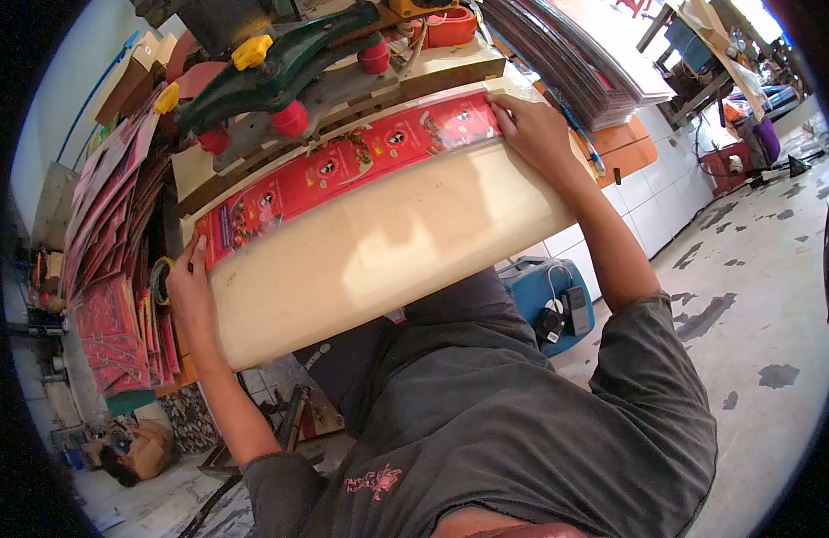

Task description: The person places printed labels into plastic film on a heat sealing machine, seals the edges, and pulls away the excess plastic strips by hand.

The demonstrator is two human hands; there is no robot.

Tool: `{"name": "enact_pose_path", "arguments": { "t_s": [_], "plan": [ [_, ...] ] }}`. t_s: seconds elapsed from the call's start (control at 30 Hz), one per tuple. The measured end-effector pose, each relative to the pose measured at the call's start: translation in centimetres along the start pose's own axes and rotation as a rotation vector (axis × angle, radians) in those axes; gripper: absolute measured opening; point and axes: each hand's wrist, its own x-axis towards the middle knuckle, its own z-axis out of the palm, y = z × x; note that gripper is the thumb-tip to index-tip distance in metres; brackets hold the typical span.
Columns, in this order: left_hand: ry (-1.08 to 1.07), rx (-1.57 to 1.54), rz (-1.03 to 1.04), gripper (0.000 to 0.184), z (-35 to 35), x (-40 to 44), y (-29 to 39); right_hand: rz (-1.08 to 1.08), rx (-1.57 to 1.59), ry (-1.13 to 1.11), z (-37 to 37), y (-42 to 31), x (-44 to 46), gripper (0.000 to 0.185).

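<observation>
A long red printed sheet [343,166] with food pictures lies across the far part of a cream, smooth-surfaced board [379,242] in front of me. My left hand [192,282] is at the sheet's left end, thumb and fingers closed on its corner. At the far right end, my right hand [536,134] pinches the sheet's other edge between thumb and fingers. Just beyond the sheet stands a dark green metal machine part [271,76] with red round feet and yellow knobs; it is apart from both hands.
Stacks of red printed sheets [109,215] stand at the left, and another tall stack [567,63] is at the back right. A blue container [549,296] with a charger and cable on it is below the board's right side. A person [145,448] is low at the left.
</observation>
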Motion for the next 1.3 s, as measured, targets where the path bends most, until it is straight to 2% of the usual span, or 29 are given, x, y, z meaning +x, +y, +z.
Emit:
{"name": "enact_pose_path", "arguments": {
  "t_s": [0.13, 0.2, 0.37, 0.53, 0.63, 0.73, 0.87, 1.03, 1.13, 1.17, 1.3],
  "plan": [
    [0.048, -0.033, 0.059, 0.046, 0.7, 0.3, -1.4, -0.031, 0.05, 0.048, 0.2, -0.1, 0.0, 0.027],
    [0.044, -0.005, 0.02, 0.047, 0.4, 0.0, -0.7, 0.049, 0.054, -0.018, -0.5, -0.8, -0.1, 0.027],
    [0.038, 0.066, -0.044, 0.048, 0.4, 0.4, -0.6, 0.074, 0.078, 0.018, -0.3, -1.0, -0.1, 0.028],
    [0.106, -0.03, 0.043, 0.052, 0.9, 0.3, -1.3, 0.069, 0.119, 0.037, 0.1, -0.7, 0.0, 0.03],
    [0.117, -0.023, 0.013, 0.052, 1.7, 1.0, -2.8, 0.097, 0.128, 0.028, 0.9, 0.0, 0.1, 0.031],
    [0.131, 0.023, -0.02, 0.049, 1.5, 0.9, -2.7, 0.114, 0.219, 0.019, 0.3, -0.7, 0.2, 0.036],
    [0.191, 0.075, -0.014, 0.047, 1.7, 0.8, -2.8, 0.07, 0.197, 0.005, 0.6, -0.1, 0.4, 0.035],
    [0.204, 0.041, 0.011, 0.04, 1.6, 0.7, -2.3, 0.123, 0.188, -0.027, -0.2, -1.0, 0.4, 0.034],
    [0.193, 0.108, -0.034, 0.037, 1.9, 0.9, -2.5, 0.042, 0.215, 0.035, 0.5, -0.1, 0.4, 0.035],
    [0.199, 0.107, -0.038, 0.037, 2.0, 0.9, -2.5, 0.137, 0.173, -0.05, -0.8, -1.4, 0.5, 0.037],
    [0.246, 0.089, 0.057, 0.033, 2.4, 1.0, -3.1, 0.129, 0.188, -0.043, -0.6, -1.1, 0.6, 0.037]
  ]
}}
